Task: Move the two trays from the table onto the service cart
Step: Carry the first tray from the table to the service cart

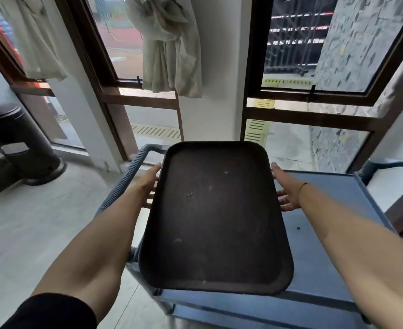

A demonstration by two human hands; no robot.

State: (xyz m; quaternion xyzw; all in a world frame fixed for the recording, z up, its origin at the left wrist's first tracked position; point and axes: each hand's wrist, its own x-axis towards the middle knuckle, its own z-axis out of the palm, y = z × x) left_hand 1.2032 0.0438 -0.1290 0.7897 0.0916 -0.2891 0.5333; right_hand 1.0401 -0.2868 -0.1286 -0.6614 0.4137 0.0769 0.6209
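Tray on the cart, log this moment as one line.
tray: dark, empty, over cart top | left hand: left edge | right hand: right edge | contact with cart: unclear

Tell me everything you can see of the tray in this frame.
The tray is dark brown, rectangular with rounded corners and a low raised rim; it looks like textured plastic. It is empty apart from a few pale specks and scuffs. It lies lengthwise away from the camera over the left part of the blue cart top. The left hand and right hand grip its long sides near the far end. Whether it rests on the cart is unclear.
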